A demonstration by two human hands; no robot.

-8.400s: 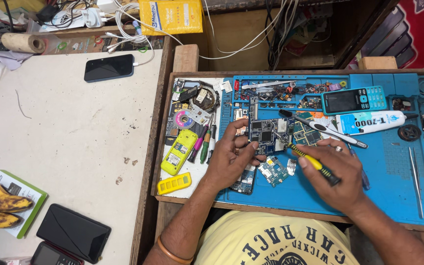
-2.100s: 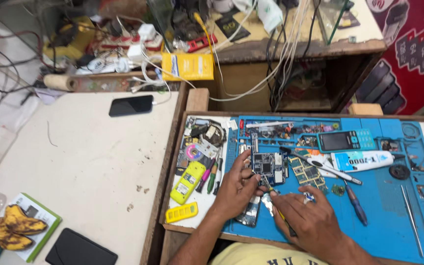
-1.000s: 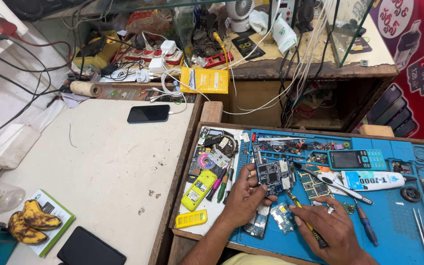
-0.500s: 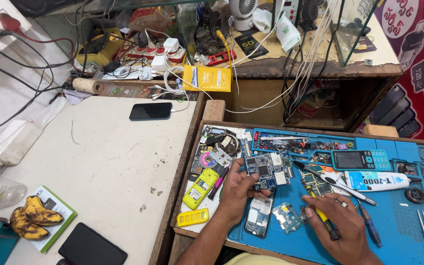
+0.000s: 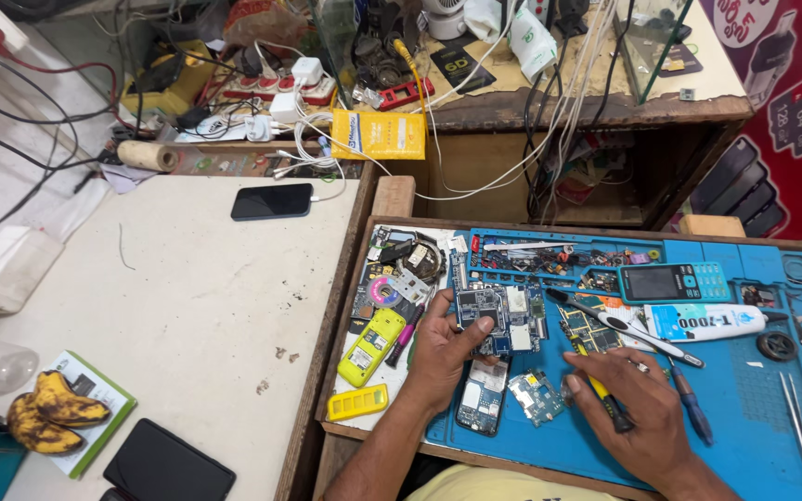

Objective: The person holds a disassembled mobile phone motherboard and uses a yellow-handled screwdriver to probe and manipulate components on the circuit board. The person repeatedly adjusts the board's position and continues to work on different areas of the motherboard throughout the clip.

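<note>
This is a small phone-repair workshop. A blue repair mat (image 5: 744,390) in a wooden tray carries bare circuit boards (image 5: 498,311), an opened phone (image 5: 483,397), a yellow handset (image 5: 371,346), a keypad phone (image 5: 672,281), a glue tube (image 5: 707,322), screwdrivers (image 5: 693,408) and tweezers (image 5: 800,427), with small parts sorted in the mat's compartments. Behind it, a cluttered shelf (image 5: 549,102) holds tangled cables, chargers (image 5: 294,88) and power strips. A white desk (image 5: 169,306) beside the tray bears more phones (image 5: 271,200). A poster (image 5: 782,102) showing phones covers the wall at right.
</note>
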